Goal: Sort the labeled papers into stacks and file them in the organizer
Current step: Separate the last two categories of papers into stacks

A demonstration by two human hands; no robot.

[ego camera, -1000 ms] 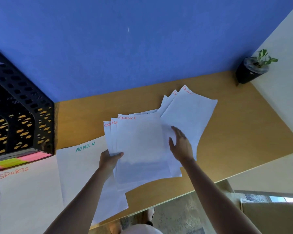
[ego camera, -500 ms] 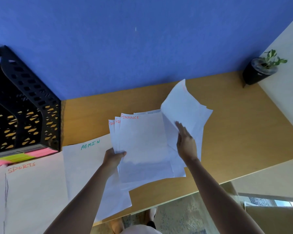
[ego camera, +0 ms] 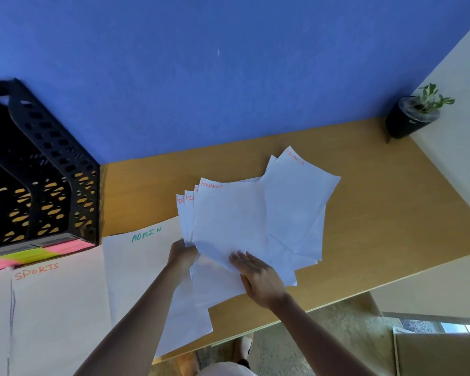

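A fanned bunch of white sheets marked FINANCE lies over the middle of the wooden desk. My left hand grips the bunch at its lower left corner. My right hand rests on the lower edge of the top sheet, fingers spread. More FINANCE sheets fan out to the right. An ADMIN stack lies left of them and a SPORTS stack further left. The black perforated organizer stands at the far left.
Pink and yellow sticky labels line the organizer's base. A small plant in a black pot sits at the desk's far right corner. The blue wall rises behind the desk. The desk's front edge runs close below my hands.
My right hand left the right-hand sheets, which dropped back flat, and moved down-left to the lower edge of the top FINANCE sheet. My left hand kept its grip.
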